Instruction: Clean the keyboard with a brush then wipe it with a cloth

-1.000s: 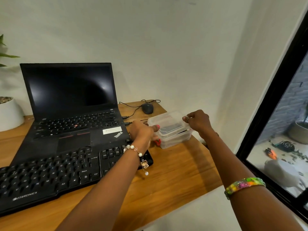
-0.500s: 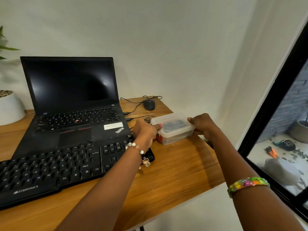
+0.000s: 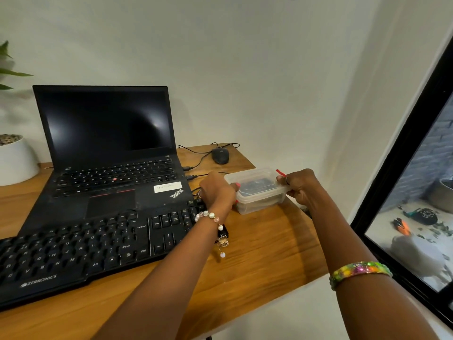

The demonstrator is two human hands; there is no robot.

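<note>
Both hands are on a clear plastic container [image 3: 255,190] that sits on the wooden desk [image 3: 257,253] just to the right of the black keyboard [image 3: 81,251], touching or nearly touching its far right corner. Something dark shows through the lid; whether that is the brush or the cloth, I cannot tell.

The step in hand looks like getting the lid off to reach the cleaning things. To do that well, I would keep the base pinned to the desk with one hand and peel the lid up from a single corner with the other, rather than pulling both ends at once, so the box does not jump and spill toward the keyboard or off the desk edge, which is close on its right side.

The left hand [image 3: 217,192] reaches in over the keyboard's number pad, arm stretched, wrist slightly bent, a beaded bracelet [image 3: 212,217] hanging from it. Its fingers curl round the container's near-keyboard end, the thumb pressed on the lid rim. The right hand [image 3: 300,186] comes in from the side away from the keyboard, forearm angled inward, a bright bangle [image 3: 360,271] further up. Its fingers are bunched together and pinch the lid's edge at that end; a small red piece pokes up above them, what it is I cannot say.
</note>
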